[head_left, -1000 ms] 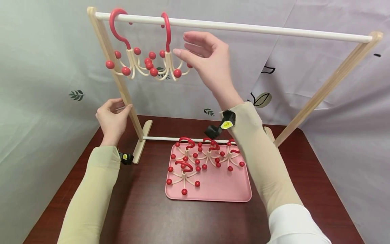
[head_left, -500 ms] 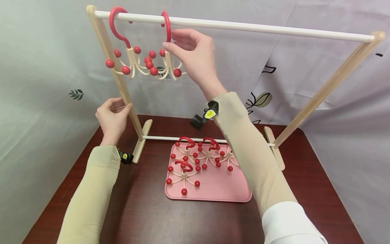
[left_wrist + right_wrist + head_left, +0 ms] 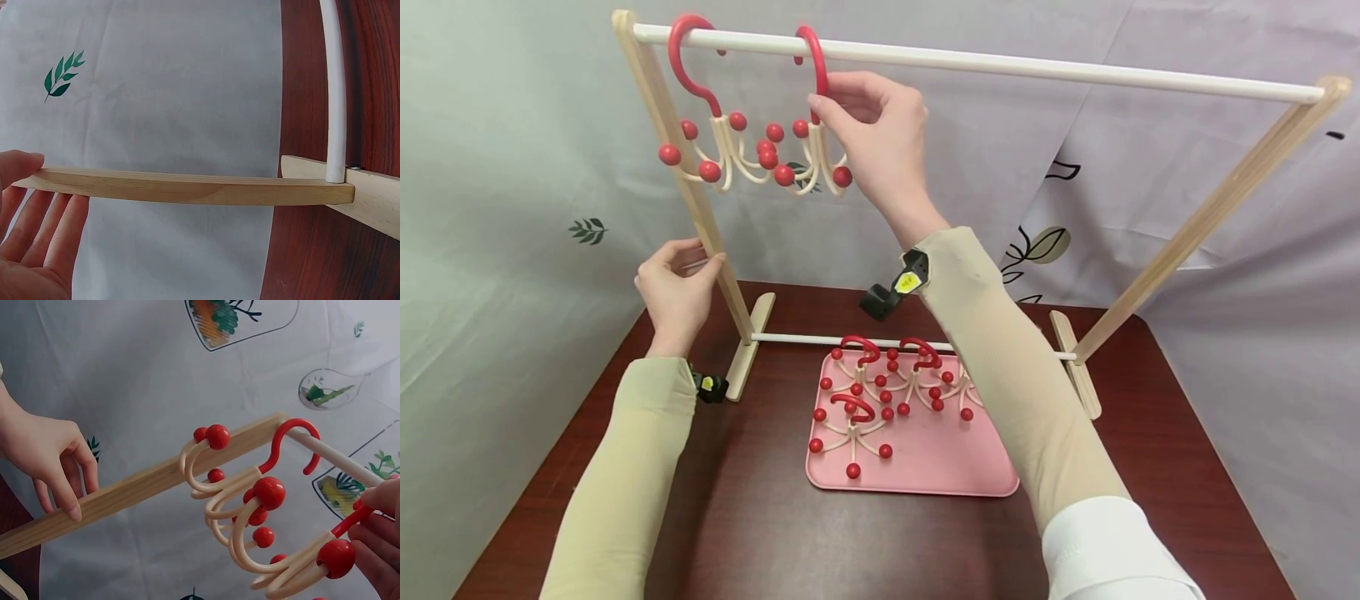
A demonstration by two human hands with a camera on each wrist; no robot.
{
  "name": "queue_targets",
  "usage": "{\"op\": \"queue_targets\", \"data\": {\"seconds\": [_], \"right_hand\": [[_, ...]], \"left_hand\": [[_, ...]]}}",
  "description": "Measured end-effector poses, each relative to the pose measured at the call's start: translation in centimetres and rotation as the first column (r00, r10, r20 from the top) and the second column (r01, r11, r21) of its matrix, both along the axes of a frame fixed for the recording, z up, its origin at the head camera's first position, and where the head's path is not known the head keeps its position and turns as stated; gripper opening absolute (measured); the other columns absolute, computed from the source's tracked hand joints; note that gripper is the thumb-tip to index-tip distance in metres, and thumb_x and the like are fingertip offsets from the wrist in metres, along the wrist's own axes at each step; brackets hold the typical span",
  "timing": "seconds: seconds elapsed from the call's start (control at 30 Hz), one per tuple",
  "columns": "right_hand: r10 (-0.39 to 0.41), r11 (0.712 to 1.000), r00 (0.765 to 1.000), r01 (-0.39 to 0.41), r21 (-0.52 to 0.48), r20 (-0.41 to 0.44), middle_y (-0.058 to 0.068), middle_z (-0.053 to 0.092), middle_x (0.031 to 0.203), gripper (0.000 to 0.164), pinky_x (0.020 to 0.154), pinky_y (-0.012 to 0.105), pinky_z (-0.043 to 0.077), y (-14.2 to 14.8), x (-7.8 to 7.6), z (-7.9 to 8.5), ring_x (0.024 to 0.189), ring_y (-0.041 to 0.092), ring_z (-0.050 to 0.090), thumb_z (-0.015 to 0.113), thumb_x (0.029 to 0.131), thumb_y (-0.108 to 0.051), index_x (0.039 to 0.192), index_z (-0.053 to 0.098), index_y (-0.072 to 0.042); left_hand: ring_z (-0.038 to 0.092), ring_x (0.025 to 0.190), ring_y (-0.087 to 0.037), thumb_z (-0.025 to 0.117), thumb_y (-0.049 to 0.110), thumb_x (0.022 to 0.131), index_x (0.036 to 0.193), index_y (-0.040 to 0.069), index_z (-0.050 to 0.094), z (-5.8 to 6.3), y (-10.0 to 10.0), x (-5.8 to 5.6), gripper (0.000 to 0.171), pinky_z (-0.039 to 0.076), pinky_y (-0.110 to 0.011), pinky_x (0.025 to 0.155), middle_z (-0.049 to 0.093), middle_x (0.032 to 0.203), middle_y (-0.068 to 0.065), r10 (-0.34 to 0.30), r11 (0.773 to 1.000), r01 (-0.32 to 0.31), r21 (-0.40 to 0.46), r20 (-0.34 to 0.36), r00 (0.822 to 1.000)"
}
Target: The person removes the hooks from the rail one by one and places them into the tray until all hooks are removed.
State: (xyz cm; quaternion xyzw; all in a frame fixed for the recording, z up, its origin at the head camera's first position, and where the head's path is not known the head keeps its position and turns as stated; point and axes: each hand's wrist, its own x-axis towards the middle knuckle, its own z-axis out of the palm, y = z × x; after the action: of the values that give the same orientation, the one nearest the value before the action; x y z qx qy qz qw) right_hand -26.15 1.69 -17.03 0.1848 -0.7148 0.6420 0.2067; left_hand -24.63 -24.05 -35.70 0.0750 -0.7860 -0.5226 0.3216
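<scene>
My right hand [image 3: 887, 133] pinches the red hook of a multi-arm hanger [image 3: 817, 154] between thumb and fingers. That hanger's hook loops over the white top rod [image 3: 1000, 65] of a wooden rack. To its left another such hanger [image 3: 722, 142] hangs from the same rod, their red-balled arms close together or touching. Lower down, my left hand [image 3: 676, 287] grips the rack's left wooden post [image 3: 700, 212]; the left wrist view shows thumb and fingers [image 3: 65, 231] on either side of the post.
A pink tray [image 3: 940, 467] on the dark red table bears several more red-hooked hangers [image 3: 853, 433]. The rack's right post [image 3: 1210, 225] slants up at the right. Pale printed cloth [image 3: 925, 208] hangs behind and at the sides.
My right hand has moved left to the second hanger and taken hold of its hook, which has tilted slightly. The left hand has stayed on the post.
</scene>
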Motion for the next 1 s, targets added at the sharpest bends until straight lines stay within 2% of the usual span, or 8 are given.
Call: {"op": "queue_targets", "data": {"seconds": [0.4,0.8,1.0], "right_hand": [[-0.039,0.999,0.998,0.038,-0.029,-0.043,0.002,0.076,0.092,0.015,0.086,0.017,0.051,0.3,0.7,0.0,0.087,0.01,0.071,0.079,0.09,-0.007,0.104,0.078,-0.003],[-0.041,0.99,0.991,0.023,-0.137,-0.129,0.008,0.075,0.091,0.016,0.088,0.022,0.054,1.9,2.0,0.9,0.088,0.015,0.071,0.077,0.09,-0.001,0.105,0.075,0.004],[-0.028,0.986,0.986,0.0,-0.167,-0.163,0.008,0.075,0.09,0.012,0.088,0.027,0.055,3.2,2.6,0.6,0.088,0.018,0.071,0.077,0.089,0.0,0.101,0.076,0.001]], "left_hand": [[0.072,0.096,-0.009,0.081,0.025,0.089,0.118,0.012,0.076,-0.1,0.1,0.0,0.032,0.058,-0.026,0.084,0.075,0.112,-0.006,-0.012,1.0,0.012,0.009,0.004,1.0],[0.072,0.093,-0.007,0.081,0.023,0.088,0.116,0.012,0.076,0.1,0.1,-0.3,0.03,0.058,-0.025,0.083,0.075,0.111,-0.006,-0.007,1.0,0.008,0.027,-0.006,1.0],[0.072,0.094,-0.008,0.082,0.024,0.088,0.117,0.013,0.076,0.0,0.1,-0.4,0.031,0.058,-0.025,0.084,0.075,0.111,-0.006,-0.008,1.0,0.008,0.027,0.0,1.0]]}}
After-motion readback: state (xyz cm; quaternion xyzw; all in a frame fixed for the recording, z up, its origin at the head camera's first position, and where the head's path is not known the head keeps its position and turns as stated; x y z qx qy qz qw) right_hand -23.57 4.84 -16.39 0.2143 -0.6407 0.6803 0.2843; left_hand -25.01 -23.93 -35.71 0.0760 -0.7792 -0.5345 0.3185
